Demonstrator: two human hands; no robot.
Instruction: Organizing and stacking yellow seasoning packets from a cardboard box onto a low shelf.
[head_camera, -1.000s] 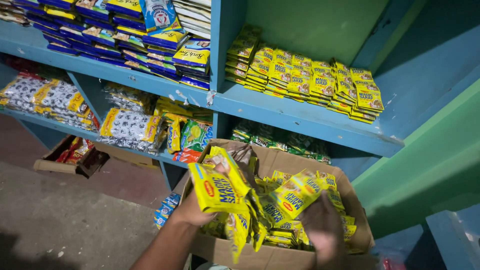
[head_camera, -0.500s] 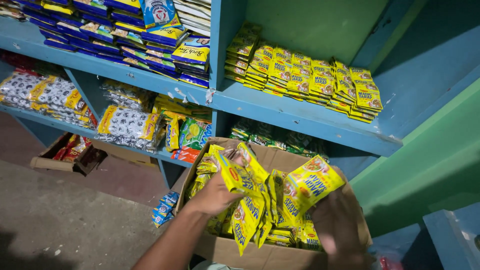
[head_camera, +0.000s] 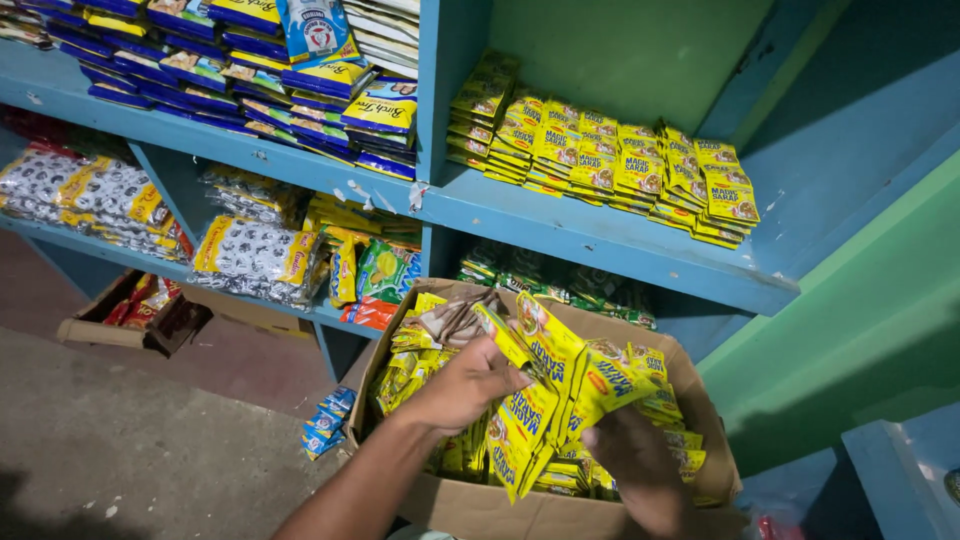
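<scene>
Sachets (head_camera: 545, 385), yellow ones, fan out above the cardboard box (head_camera: 500, 505), which is stuffed with more. Left hand (head_camera: 462, 385) pinches the strip's top, right hand (head_camera: 630, 460) grips the bottom, fingers closed around them.

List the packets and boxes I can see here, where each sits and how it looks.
Yellow sachet strips: held by left hand and right hand over the box.
Brown cardboard box: on the floor, open.
Stacked yellow sachets: upper blue shelf.
Blue-and-yellow flat packs: upper shelf, left.
Black-and-white bags: lower shelf.
</scene>
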